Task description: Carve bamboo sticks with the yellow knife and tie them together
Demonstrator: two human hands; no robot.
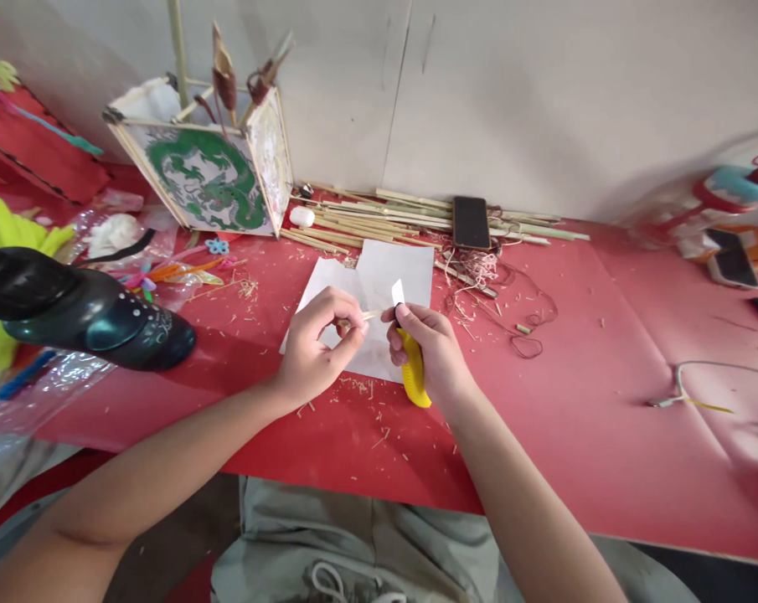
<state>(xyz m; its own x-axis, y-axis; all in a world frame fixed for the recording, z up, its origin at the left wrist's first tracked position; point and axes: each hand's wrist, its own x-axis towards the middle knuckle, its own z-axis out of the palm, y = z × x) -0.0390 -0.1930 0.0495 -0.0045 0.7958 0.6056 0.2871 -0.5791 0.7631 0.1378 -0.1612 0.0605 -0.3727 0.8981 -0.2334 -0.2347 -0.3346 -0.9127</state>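
Between the thumb and fingers of my left hand is a thin, pale bamboo strip, its tip pointing right. My right hand is closed around a yellow-handled utility knife, the bright blade pointing up and away from me. The right fingertips are close to the strip's end; whether they touch it I cannot tell. Beneath both hands lie white paper sheets on the red table. Small bamboo shavings are scattered over the table by the paper.
A lantern-like box with a green dragon stands at the back left. A dark bottle is left of my arm. Bamboo sticks, a phone and tangled string lie along the wall. A cable rests at right.
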